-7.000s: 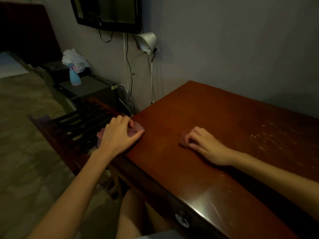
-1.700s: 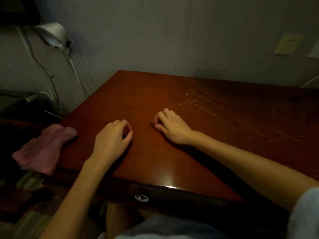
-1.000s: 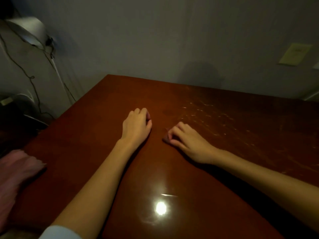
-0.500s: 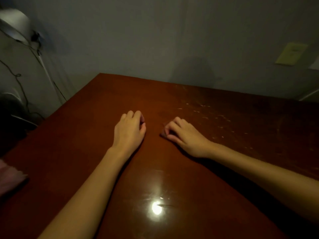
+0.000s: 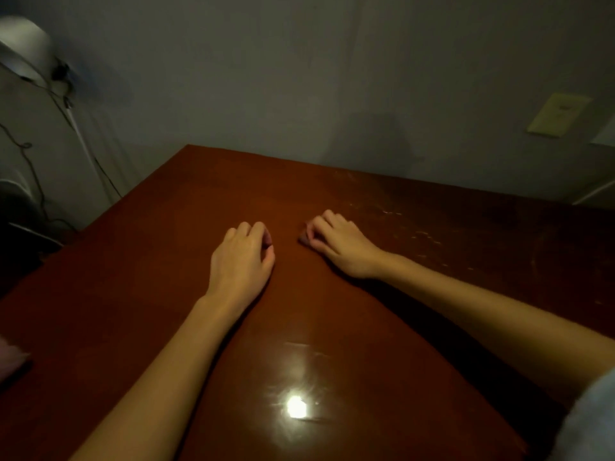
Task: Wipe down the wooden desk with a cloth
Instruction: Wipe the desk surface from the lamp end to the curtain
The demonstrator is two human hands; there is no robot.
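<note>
Resting both hands on the desk while the cloth is lying off to one side

Closest in, a pale sleeve (image 5: 595, 417) is showing at the lower right corner, and a bright spot of light (image 5: 296, 406) is bouncing off the glossy near part of the wooden desk (image 5: 133, 311). At the left border of the view, by the desk's left side, a corner of the pink cloth (image 5: 8, 359) is peeking in, well apart from both hands. Neither hand is touching it.

Both bare forearms are reaching forward across the top. The left hand (image 5: 241, 257) is sitting on the wood with its fingers curled under, and I cannot tell whether they are holding anything. The right hand (image 5: 337, 242) is lying near it, its fingers bent too. A small dark-pink bit is showing at its fingertips (image 5: 317, 224), but the light is too dim to say what it is or whether it is being pinched.

Beyond the right hand, pale scuffs and flecks (image 5: 416, 229) are dotting the far right stretch of the top. Behind the desk a grey wall is rising, with a white lamp (image 5: 20, 41) and dangling cords (image 5: 30, 154) on the left and a yellowish wall plate (image 5: 559, 114) on the right.

By my judgement no wiping is going on at this moment. How much has been cleaned is not readable from the surface. The flecked far side is looking like work left, and the cloth is waiting to be picked up first.
</note>
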